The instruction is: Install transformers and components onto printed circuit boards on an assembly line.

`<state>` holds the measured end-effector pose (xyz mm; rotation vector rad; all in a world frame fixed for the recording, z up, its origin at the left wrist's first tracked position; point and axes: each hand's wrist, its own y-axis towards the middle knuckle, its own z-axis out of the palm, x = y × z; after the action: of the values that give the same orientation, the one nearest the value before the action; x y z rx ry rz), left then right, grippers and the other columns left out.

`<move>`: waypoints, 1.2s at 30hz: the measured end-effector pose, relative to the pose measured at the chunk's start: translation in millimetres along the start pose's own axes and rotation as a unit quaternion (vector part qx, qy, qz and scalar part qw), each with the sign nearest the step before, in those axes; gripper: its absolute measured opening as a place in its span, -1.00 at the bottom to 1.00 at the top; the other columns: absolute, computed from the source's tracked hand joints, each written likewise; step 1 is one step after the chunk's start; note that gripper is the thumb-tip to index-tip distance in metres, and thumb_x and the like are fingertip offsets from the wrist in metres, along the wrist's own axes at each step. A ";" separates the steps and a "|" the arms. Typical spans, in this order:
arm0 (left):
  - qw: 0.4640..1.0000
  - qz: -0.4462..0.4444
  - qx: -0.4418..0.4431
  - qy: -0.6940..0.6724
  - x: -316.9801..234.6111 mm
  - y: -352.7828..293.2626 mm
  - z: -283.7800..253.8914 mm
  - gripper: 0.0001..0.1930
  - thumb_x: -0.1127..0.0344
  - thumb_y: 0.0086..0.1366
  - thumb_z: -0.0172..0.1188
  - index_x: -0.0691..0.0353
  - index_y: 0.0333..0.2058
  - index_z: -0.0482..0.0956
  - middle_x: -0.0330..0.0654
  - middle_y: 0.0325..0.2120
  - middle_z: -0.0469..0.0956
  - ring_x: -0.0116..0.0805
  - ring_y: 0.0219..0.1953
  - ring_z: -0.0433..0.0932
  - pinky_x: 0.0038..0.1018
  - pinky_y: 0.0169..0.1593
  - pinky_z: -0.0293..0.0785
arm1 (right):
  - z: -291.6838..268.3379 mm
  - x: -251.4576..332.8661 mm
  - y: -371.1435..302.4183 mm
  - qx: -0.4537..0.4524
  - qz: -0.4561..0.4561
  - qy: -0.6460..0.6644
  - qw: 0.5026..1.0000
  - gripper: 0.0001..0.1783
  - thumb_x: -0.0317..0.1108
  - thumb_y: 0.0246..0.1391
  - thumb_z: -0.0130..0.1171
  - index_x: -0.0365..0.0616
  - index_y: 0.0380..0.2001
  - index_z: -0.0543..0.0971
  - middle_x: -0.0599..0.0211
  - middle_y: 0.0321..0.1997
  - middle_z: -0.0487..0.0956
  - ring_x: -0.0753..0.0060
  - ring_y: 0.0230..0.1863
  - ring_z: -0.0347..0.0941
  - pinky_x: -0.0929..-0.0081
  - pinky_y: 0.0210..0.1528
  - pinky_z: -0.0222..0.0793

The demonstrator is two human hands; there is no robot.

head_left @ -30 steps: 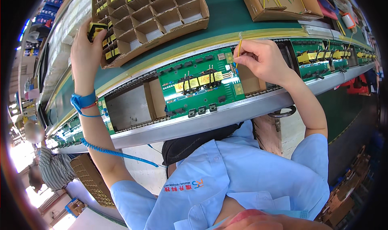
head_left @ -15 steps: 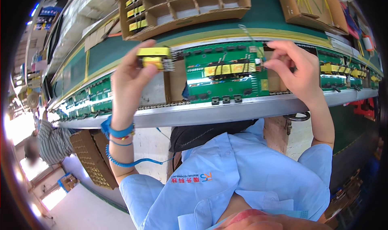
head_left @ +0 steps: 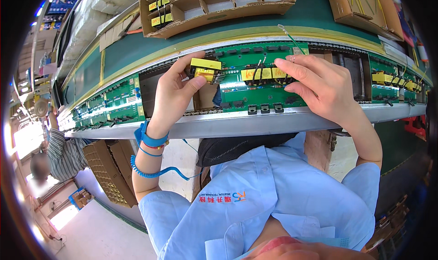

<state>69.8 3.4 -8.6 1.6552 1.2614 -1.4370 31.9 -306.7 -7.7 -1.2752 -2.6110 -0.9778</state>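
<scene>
My left hand (head_left: 175, 91) pinches a yellow transformer (head_left: 206, 69) between thumb and fingers, its metal pins pointing right. It is held up at the left end of a green circuit board (head_left: 235, 95). Two yellow transformers with black leads sit side by side in the middle of that board. My right hand (head_left: 321, 84) reaches over the board's right part, with index finger and thumb closed about the right-hand transformer (head_left: 279, 73); the hand hides that end of the board. A green wire with a ring terminal (head_left: 286, 31) sticks up behind the right hand.
The boards lie along a metal-edged conveyor (head_left: 255, 125), with more boards at left (head_left: 109, 105) and right (head_left: 392, 79). Behind stand a divided cardboard box (head_left: 228, 15) with several transformers and a carton (head_left: 360, 20) of yellow wires. A coiled blue cord (head_left: 157, 173) hangs from my left wristband.
My left hand has moved right with its transformer, nearer the board. My right hand has shifted left from the board's right edge onto the right-hand transformer.
</scene>
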 end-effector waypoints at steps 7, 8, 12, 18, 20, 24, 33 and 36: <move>0.991 0.036 0.006 0.131 -21.2 -1.4 7.9 -0.50 0.61 0.21 0.19 0.24 0.15 0.43 -0.09 -0.05 0.53 -0.38 -0.09 0.55 -0.49 -0.05 0.54 | -2.6 0.6 -1.9 0.033 0.007 -0.007 0.999 -0.41 -0.33 -0.22 0.41 0.07 0.02 0.60 0.32 -0.18 0.63 0.29 -0.28 0.60 0.46 -0.36 0.53; 0.983 0.049 0.015 0.175 -25.7 -1.2 9.0 -0.50 0.60 0.20 0.20 0.22 0.14 0.44 -0.08 -0.06 0.54 -0.36 -0.08 0.55 -0.48 -0.06 0.54 | -2.3 0.4 -2.1 0.033 0.007 -0.007 0.999 -0.41 -0.33 -0.22 0.41 0.07 0.02 0.60 0.32 -0.18 0.63 0.29 -0.28 0.60 0.46 -0.36 0.53; 0.985 0.046 0.025 0.165 -20.3 1.0 6.7 -0.50 0.61 0.20 0.19 0.22 0.14 0.44 -0.08 -0.05 0.54 -0.35 -0.04 0.55 -0.49 -0.06 0.54 | -2.5 0.3 -2.7 0.028 0.003 -0.010 1.000 -0.41 -0.34 -0.23 0.41 0.08 0.02 0.60 0.32 -0.19 0.63 0.31 -0.28 0.60 0.47 -0.37 0.52; 0.996 0.014 0.036 0.080 -16.5 0.4 3.7 -0.51 0.63 0.23 0.15 0.29 0.16 0.40 -0.09 0.01 0.53 -0.40 0.01 0.53 -0.51 0.02 0.50 | -0.3 -1.2 -4.5 0.021 0.003 -0.008 1.000 -0.42 -0.35 -0.25 0.42 0.06 -0.01 0.61 0.33 -0.19 0.63 0.32 -0.29 0.60 0.48 -0.39 0.52; 0.996 0.009 0.035 0.080 -16.4 -0.4 3.0 -0.51 0.63 0.24 0.14 0.31 0.16 0.39 -0.10 0.01 0.53 -0.41 0.02 0.53 -0.51 0.03 0.50 | -0.8 -1.0 -4.5 0.021 0.003 -0.006 1.000 -0.43 -0.35 -0.25 0.42 0.06 -0.02 0.62 0.34 -0.19 0.63 0.33 -0.30 0.60 0.48 -0.39 0.51; 0.996 0.004 0.034 0.084 -15.8 0.4 3.8 -0.52 0.63 0.25 0.14 0.33 0.17 0.38 -0.10 0.01 0.54 -0.44 0.02 0.52 -0.53 0.03 0.49 | -0.8 -1.1 -5.0 0.027 0.011 0.004 1.000 -0.44 -0.36 -0.26 0.42 0.06 -0.04 0.63 0.34 -0.20 0.63 0.33 -0.30 0.60 0.48 -0.40 0.51; 0.994 0.014 0.035 0.103 -16.0 1.1 2.8 -0.52 0.61 0.24 0.16 0.30 0.16 0.40 -0.14 0.00 0.54 -0.45 0.00 0.52 -0.54 0.00 0.50 | 0.3 -3.3 -4.5 0.020 0.006 0.014 1.000 -0.43 -0.38 -0.28 0.43 0.02 -0.04 0.63 0.32 -0.21 0.63 0.33 -0.33 0.60 0.48 -0.42 0.50; 0.993 0.017 0.026 0.111 -13.4 0.5 3.2 -0.51 0.61 0.23 0.18 0.27 0.15 0.41 -0.15 0.00 0.53 -0.45 -0.01 0.52 -0.55 -0.03 0.51 | 0.7 -3.8 -4.3 0.019 0.004 0.015 1.000 -0.43 -0.39 -0.29 0.43 0.02 -0.04 0.62 0.31 -0.21 0.63 0.33 -0.34 0.60 0.49 -0.43 0.50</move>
<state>69.6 -3.2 3.5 1.9037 1.3179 -1.3039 31.4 -310.8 -11.7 -1.2516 -2.5867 -0.9347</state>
